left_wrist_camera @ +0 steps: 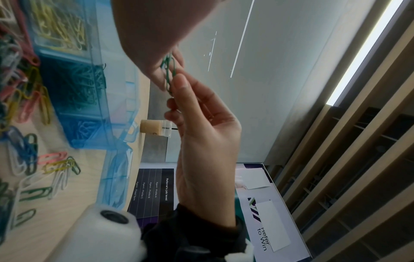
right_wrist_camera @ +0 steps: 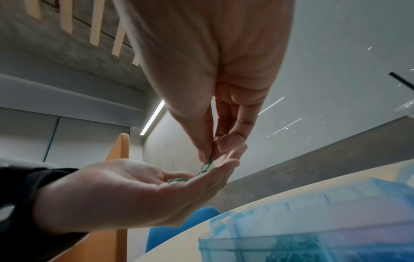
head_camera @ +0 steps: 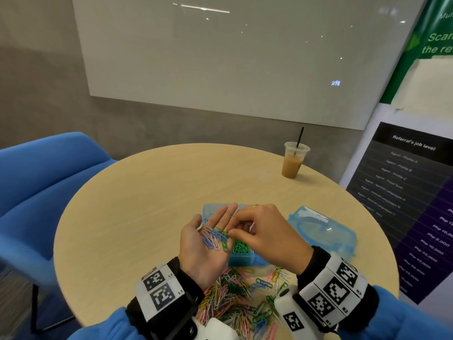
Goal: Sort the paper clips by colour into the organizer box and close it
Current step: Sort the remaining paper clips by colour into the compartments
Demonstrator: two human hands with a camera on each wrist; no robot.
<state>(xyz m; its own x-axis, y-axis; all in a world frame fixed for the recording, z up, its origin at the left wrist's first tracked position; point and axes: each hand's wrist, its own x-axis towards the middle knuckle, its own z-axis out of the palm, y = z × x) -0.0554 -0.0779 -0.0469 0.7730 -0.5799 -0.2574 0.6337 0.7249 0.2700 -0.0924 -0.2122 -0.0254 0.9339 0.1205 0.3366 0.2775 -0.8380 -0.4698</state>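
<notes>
- Working over the round table [head_camera: 137, 192], with the blue organizer box [head_camera: 247, 260] sitting open right under my hands and its lid [head_camera: 323, 229] off to the right
- big mixed pile of clips [head_camera: 235, 295] near my wrists
- left hand [head_camera: 208, 244] is flat, palm up, carrying a few clips [head_camera: 213, 238]
- right hand [head_camera: 264, 234] pinches a green clip [left_wrist_camera: 169, 70] off that palm
- they're probably light, slick and springy, and they tangle, so grab one loop end

Right hand [left_wrist_camera: 201, 141] pinches green clips [left_wrist_camera: 169, 74] off left palm [left_wrist_camera: 152, 31]; blue box [left_wrist_camera: 85, 85] and loose clips [left_wrist_camera: 29, 159] on bench [left_wrist_camera: 56, 221].
</notes>
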